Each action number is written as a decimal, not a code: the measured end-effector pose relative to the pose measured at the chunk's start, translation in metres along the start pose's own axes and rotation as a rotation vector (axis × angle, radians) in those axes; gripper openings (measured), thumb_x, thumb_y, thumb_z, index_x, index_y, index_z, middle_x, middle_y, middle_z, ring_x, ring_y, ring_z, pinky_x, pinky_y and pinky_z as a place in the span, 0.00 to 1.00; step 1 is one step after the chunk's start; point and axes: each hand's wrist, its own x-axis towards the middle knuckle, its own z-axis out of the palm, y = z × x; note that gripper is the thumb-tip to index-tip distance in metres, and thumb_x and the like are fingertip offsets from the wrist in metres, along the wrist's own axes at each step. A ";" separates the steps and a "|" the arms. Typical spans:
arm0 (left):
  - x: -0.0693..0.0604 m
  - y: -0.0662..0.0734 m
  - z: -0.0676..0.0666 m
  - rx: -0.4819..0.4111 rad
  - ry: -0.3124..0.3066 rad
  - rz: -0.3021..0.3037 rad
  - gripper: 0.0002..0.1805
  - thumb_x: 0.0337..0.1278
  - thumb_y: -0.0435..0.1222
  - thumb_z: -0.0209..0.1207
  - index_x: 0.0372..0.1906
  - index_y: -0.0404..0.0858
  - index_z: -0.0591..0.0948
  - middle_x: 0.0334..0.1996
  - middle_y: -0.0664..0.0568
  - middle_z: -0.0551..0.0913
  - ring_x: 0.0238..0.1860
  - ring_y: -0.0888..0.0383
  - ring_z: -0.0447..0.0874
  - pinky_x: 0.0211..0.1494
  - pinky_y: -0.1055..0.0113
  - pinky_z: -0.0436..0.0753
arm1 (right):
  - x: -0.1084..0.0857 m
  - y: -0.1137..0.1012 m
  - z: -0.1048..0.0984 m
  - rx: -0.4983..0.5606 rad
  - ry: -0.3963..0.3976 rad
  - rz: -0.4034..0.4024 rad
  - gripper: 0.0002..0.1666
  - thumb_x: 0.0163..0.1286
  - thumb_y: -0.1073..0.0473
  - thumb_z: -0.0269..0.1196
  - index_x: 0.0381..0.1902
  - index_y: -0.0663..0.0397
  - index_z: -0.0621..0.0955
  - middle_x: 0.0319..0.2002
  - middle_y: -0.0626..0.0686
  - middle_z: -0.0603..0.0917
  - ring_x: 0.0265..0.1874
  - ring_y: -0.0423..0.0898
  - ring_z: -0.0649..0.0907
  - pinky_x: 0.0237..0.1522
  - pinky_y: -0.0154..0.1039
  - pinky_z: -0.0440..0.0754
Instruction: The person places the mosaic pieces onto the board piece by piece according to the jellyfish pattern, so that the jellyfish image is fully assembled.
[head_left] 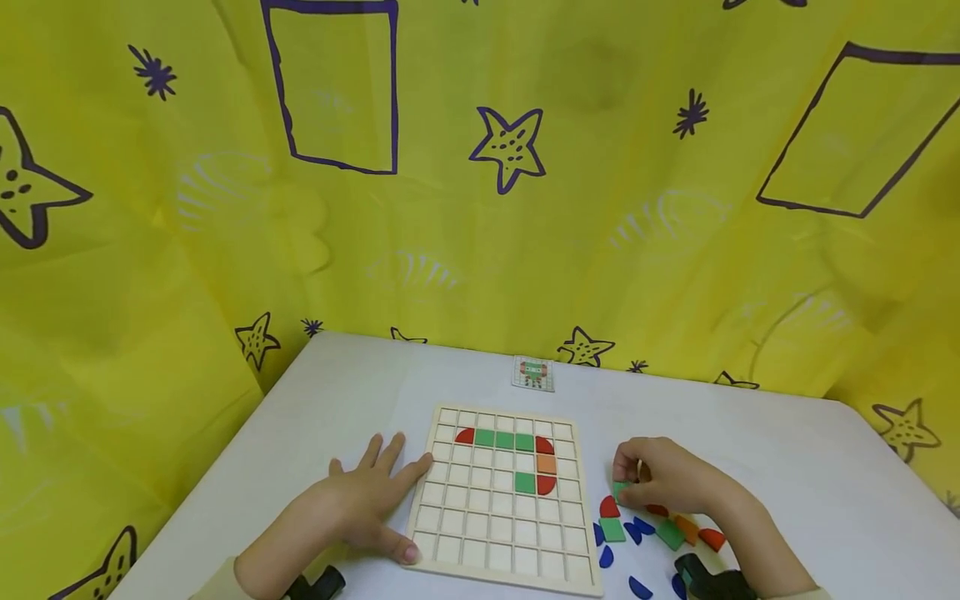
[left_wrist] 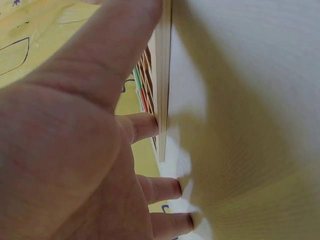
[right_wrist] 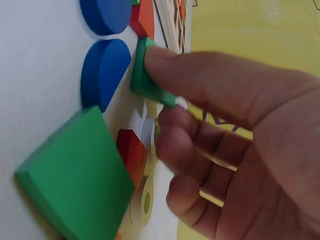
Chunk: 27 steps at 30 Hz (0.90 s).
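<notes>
A wooden grid board (head_left: 471,523) lies on the white table, its upper cells holding red quarter-like pieces (head_left: 546,484), green squares (head_left: 505,440) and one orange square (head_left: 546,463). My left hand (head_left: 360,504) is spread at the board's left side, thumb at the lower left corner; in the left wrist view the hand (left_wrist: 75,130) touches the board's edge (left_wrist: 162,100). Right of the board, my right hand (head_left: 671,475) pinches a green square (head_left: 620,492) between thumb and fingers. The right wrist view shows this hand (right_wrist: 240,115) holding the green piece (right_wrist: 145,80) above the table.
Loose blue (head_left: 640,587), red (head_left: 711,539), green (head_left: 670,534) and orange (head_left: 686,528) pieces lie around and below my right hand. A small patterned card (head_left: 533,373) sits near the table's back edge. Behind hangs a yellow curtain (head_left: 450,250) with drawn stars.
</notes>
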 end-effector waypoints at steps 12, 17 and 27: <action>-0.002 0.001 0.000 -0.003 0.011 0.011 0.63 0.32 0.67 0.70 0.79 0.53 0.57 0.79 0.36 0.47 0.78 0.31 0.41 0.59 0.16 0.51 | 0.003 -0.006 0.003 0.050 0.071 -0.102 0.07 0.67 0.56 0.67 0.37 0.46 0.79 0.32 0.46 0.81 0.31 0.45 0.79 0.29 0.36 0.81; -0.002 0.000 0.003 -0.009 -0.002 0.007 0.64 0.32 0.68 0.70 0.79 0.53 0.56 0.79 0.36 0.47 0.78 0.31 0.40 0.59 0.16 0.51 | 0.004 -0.010 0.008 0.039 0.119 -0.145 0.05 0.68 0.57 0.66 0.39 0.43 0.80 0.32 0.43 0.81 0.34 0.42 0.79 0.36 0.34 0.80; -0.001 -0.002 0.002 0.001 0.009 0.006 0.65 0.29 0.70 0.69 0.79 0.53 0.57 0.79 0.35 0.47 0.77 0.30 0.40 0.57 0.15 0.51 | 0.015 -0.033 0.012 0.073 0.167 -0.260 0.06 0.70 0.59 0.65 0.44 0.47 0.81 0.37 0.42 0.84 0.37 0.40 0.80 0.39 0.34 0.81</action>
